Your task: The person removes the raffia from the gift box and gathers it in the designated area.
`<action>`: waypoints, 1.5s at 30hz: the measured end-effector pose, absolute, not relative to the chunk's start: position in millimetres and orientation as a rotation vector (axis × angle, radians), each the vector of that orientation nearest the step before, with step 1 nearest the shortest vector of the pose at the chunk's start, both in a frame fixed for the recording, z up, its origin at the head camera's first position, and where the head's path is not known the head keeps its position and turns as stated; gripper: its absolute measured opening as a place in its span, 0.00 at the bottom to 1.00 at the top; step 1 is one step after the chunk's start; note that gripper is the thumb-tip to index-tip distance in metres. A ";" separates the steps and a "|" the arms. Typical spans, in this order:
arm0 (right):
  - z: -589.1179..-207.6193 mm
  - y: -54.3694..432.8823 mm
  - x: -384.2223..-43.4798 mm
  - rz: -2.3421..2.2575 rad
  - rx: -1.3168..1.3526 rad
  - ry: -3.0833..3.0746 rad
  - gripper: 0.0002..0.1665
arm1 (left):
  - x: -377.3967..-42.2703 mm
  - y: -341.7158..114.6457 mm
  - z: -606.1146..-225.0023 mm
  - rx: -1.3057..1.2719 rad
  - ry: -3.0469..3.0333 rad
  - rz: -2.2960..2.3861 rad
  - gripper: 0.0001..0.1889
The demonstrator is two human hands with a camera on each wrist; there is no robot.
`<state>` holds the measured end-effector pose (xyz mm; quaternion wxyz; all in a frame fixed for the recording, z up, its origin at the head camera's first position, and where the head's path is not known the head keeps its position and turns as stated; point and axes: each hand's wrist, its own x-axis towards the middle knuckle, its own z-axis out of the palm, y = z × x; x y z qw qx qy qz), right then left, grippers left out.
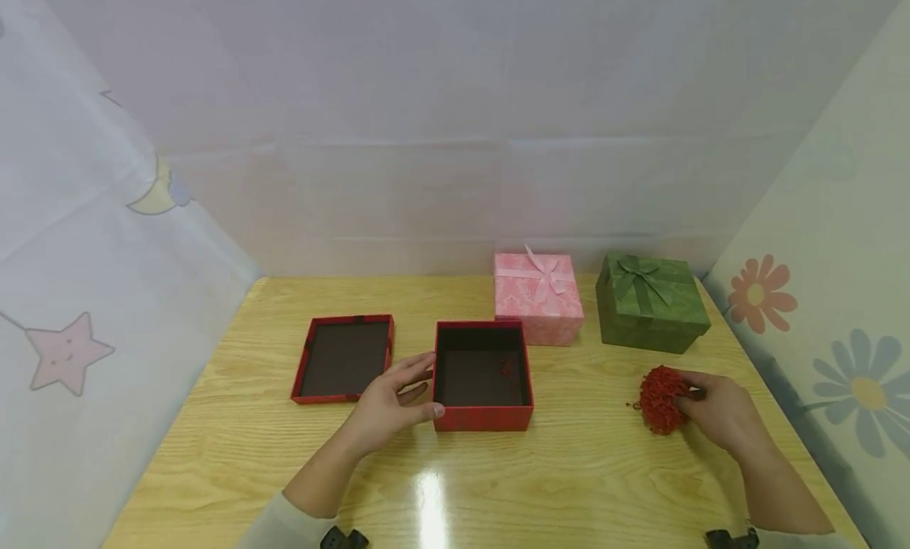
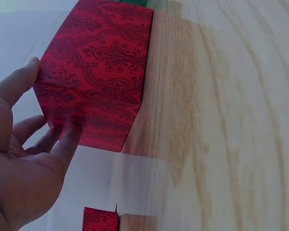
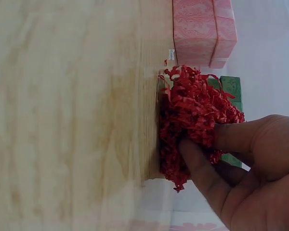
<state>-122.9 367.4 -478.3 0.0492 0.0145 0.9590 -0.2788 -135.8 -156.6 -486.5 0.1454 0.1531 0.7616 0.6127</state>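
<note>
An uncovered red patterned gift box (image 1: pixel 483 419) stands in the middle of the table, with a few red shreds (image 1: pixel 506 367) on its dark floor. My left hand (image 1: pixel 396 403) touches the box's left side, its fingers and thumb spread and fairly straight. In the left wrist view, the fingertips rest on the red box wall (image 2: pixel 101 67). Off to the right, my right hand (image 1: pixel 721 407) pinches a clump of red shredded paper (image 1: pixel 659 399) low over the tabletop. The right wrist view shows thumb and fingers sunk into the crinkled shreds (image 3: pixel 192 106).
Left of the box lies its red lid (image 1: pixel 344 359), inner side up. Behind stand a pink gift box (image 1: pixel 540 296) and a green gift box (image 1: pixel 650 304), both closed with bows. A few loose shreds (image 1: pixel 633 406) lie beside the clump. Cloth walls (image 1: pixel 398 201) border the table.
</note>
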 end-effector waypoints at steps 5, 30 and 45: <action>-478.5 366.8 -122.8 -0.806 0.014 2.948 0.31 | -135.5 -156.7 -485.4 0.437 2.191 1.765 0.46; -459.0 354.1 -117.8 -0.919 0.035 2.992 0.43 | -136.7 -156.5 -485.4 0.432 2.178 1.769 0.45; -450.7 303.1 -113.3 -1.310 -0.059 3.005 0.35 | -136.3 -157.2 -486.6 0.426 2.180 1.783 0.44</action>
